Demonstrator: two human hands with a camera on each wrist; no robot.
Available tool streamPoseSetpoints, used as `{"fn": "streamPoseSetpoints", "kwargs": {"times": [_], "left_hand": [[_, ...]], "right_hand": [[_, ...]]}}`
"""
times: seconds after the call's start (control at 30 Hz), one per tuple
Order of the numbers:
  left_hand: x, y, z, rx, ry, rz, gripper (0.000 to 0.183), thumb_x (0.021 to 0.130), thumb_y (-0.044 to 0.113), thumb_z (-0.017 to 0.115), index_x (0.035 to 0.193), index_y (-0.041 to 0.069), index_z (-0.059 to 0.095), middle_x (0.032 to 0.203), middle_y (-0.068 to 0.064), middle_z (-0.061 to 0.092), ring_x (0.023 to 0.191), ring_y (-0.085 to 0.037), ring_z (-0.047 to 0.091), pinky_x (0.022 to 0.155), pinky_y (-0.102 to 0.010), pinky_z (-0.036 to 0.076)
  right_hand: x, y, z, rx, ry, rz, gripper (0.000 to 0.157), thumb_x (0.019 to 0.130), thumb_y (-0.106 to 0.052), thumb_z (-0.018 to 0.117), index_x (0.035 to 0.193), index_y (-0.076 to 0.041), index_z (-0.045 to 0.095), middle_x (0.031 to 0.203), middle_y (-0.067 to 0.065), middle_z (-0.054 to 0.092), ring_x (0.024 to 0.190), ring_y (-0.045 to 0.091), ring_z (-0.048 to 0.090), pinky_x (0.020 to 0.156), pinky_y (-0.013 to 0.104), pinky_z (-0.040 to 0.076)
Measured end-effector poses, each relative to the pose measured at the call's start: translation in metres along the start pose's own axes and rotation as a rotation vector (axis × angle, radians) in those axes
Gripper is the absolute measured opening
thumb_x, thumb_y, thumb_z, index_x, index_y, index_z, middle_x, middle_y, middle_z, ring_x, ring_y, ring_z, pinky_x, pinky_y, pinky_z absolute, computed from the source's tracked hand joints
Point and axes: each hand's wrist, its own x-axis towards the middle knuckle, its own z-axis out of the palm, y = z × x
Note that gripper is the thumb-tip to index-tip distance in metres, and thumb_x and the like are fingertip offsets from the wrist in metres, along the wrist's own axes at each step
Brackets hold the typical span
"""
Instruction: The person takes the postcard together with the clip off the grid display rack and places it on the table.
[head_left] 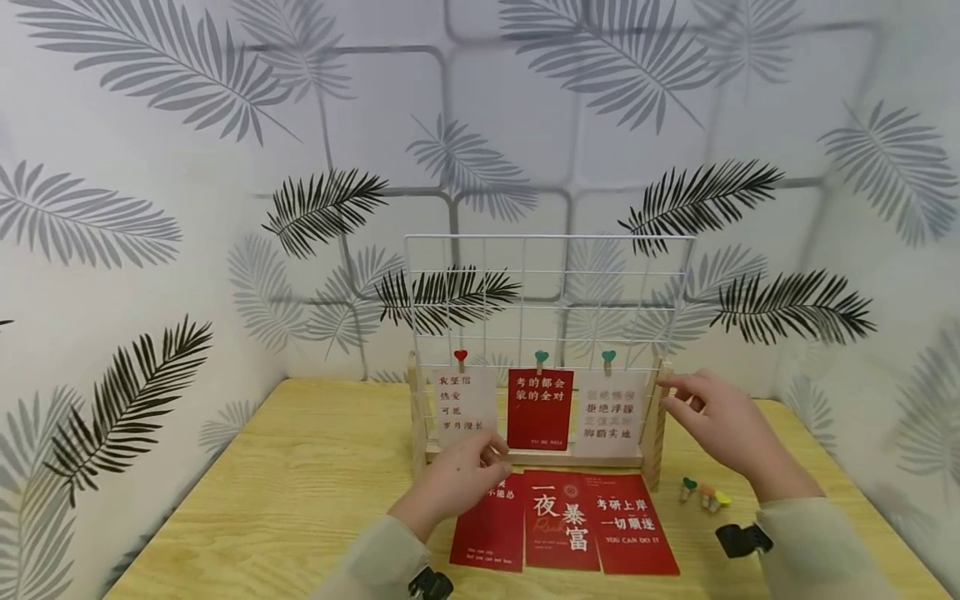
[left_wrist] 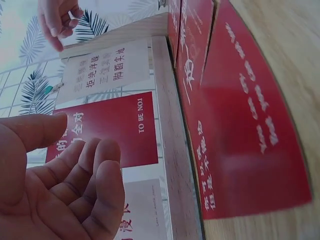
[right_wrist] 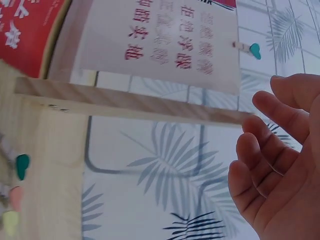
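Note:
A white wire grid (head_left: 551, 237) stands in a wooden base (head_left: 536, 457). Three cards hang on it: a white card (head_left: 465, 400) under a red heart clip (head_left: 461, 356), a red card (head_left: 538, 421), and a white card (head_left: 609, 421); teal heart clips (head_left: 608, 357) hold the last two. My left hand (head_left: 461, 475), fingers loosely bent and nothing held, hovers before the left white card's lower edge. Beside the right wooden post (right_wrist: 135, 104), near its top, my right hand (head_left: 723, 421) has relaxed fingers and holds nothing; whether it touches the post I cannot tell.
Three red cards lie side by side before the base, the middle one (head_left: 562, 533) between a left card (head_left: 487, 529) and a right card (head_left: 637, 542). Loose heart clips, including a green clip (head_left: 688, 484) and a yellow clip (head_left: 722, 499), lie right on the wooden table (head_left: 300, 475).

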Motion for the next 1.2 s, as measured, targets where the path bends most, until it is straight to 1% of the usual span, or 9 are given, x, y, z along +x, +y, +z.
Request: {"fn": "streamPoseSetpoints", "kwargs": {"times": [0.1, 0.27, 0.33, 0.43, 0.6, 0.8, 0.93, 1.07, 1.2], "left_hand": [[0.005, 0.005, 0.003, -0.028, 0.004, 0.001, 0.027, 0.098, 0.029, 0.066, 0.119, 0.013, 0.062, 0.094, 0.004, 0.061, 0.082, -0.018, 0.060, 0.070, -0.037, 0.052], [0.010, 0.013, 0.007, -0.018, 0.040, 0.022, 0.024, 0.099, 0.025, 0.065, 0.120, 0.013, 0.062, 0.098, 0.006, 0.061, 0.085, -0.016, 0.059, 0.076, -0.037, 0.053], [0.012, 0.016, 0.008, -0.016, 0.050, 0.029, 0.025, 0.099, 0.025, 0.066, 0.120, 0.013, 0.062, 0.099, 0.007, 0.062, 0.086, -0.015, 0.059, 0.078, -0.037, 0.054], [0.014, 0.019, 0.010, -0.034, 0.054, 0.021, 0.026, 0.098, 0.026, 0.067, 0.121, 0.014, 0.062, 0.102, 0.008, 0.062, 0.088, -0.015, 0.059, 0.081, -0.039, 0.054], [0.019, 0.026, 0.014, -0.060, 0.052, -0.004, 0.030, 0.097, 0.027, 0.070, 0.123, 0.015, 0.062, 0.106, 0.007, 0.062, 0.095, -0.017, 0.058, 0.085, -0.041, 0.054], [0.026, 0.032, 0.026, -0.053, 0.051, 0.008, 0.035, 0.097, 0.026, 0.069, 0.129, 0.014, 0.061, 0.114, 0.002, 0.065, 0.101, -0.017, 0.058, 0.090, -0.042, 0.053], [0.032, 0.037, 0.033, -0.070, 0.045, 0.010, 0.039, 0.097, 0.028, 0.069, 0.133, 0.016, 0.059, 0.122, 0.000, 0.065, 0.107, -0.018, 0.059, 0.092, -0.042, 0.053], [0.038, 0.043, 0.037, -0.097, 0.043, 0.006, 0.042, 0.097, 0.029, 0.069, 0.136, 0.017, 0.058, 0.128, 0.000, 0.063, 0.112, -0.019, 0.059, 0.093, -0.043, 0.053], [0.043, 0.047, 0.040, -0.099, 0.046, 0.000, 0.042, 0.097, 0.029, 0.069, 0.137, 0.019, 0.058, 0.129, 0.002, 0.063, 0.112, -0.018, 0.060, 0.093, -0.043, 0.054]], "right_hand": [[0.009, -0.010, -0.004, -0.009, 0.014, -0.040, 0.035, 0.101, -0.021, 0.064, 0.131, -0.005, 0.066, 0.099, 0.007, 0.060, 0.083, 0.022, 0.054, 0.061, 0.036, 0.045], [0.021, -0.019, -0.009, -0.047, 0.008, -0.071, 0.034, 0.100, -0.022, 0.065, 0.129, -0.006, 0.067, 0.102, 0.008, 0.062, 0.082, 0.022, 0.054, 0.062, 0.036, 0.046], [0.024, -0.022, -0.011, -0.068, 0.006, -0.084, 0.033, 0.100, -0.022, 0.065, 0.129, -0.007, 0.067, 0.100, 0.007, 0.062, 0.080, 0.021, 0.054, 0.062, 0.036, 0.046], [0.028, -0.026, -0.013, -0.091, -0.001, -0.105, 0.033, 0.100, -0.021, 0.065, 0.130, -0.007, 0.067, 0.095, 0.004, 0.061, 0.078, 0.019, 0.053, 0.062, 0.036, 0.046], [0.031, -0.030, -0.016, -0.090, -0.028, -0.098, 0.035, 0.099, -0.021, 0.065, 0.131, -0.007, 0.066, 0.090, 0.002, 0.061, 0.074, 0.018, 0.052, 0.061, 0.036, 0.045], [0.034, -0.031, -0.015, -0.092, -0.055, -0.077, 0.036, 0.100, -0.022, 0.065, 0.133, -0.008, 0.065, 0.091, 0.002, 0.063, 0.075, 0.018, 0.053, 0.061, 0.035, 0.046], [0.036, -0.033, -0.014, -0.101, -0.071, -0.066, 0.037, 0.100, -0.024, 0.065, 0.134, -0.009, 0.064, 0.092, 0.002, 0.063, 0.077, 0.019, 0.055, 0.061, 0.035, 0.048], [0.040, -0.036, -0.013, -0.121, -0.073, -0.061, 0.038, 0.100, -0.025, 0.065, 0.135, -0.010, 0.064, 0.091, 0.002, 0.063, 0.078, 0.020, 0.055, 0.063, 0.036, 0.048], [0.044, -0.037, -0.009, -0.134, -0.078, -0.067, 0.039, 0.100, -0.026, 0.065, 0.136, -0.011, 0.064, 0.090, 0.002, 0.062, 0.077, 0.020, 0.054, 0.062, 0.037, 0.047]]}}
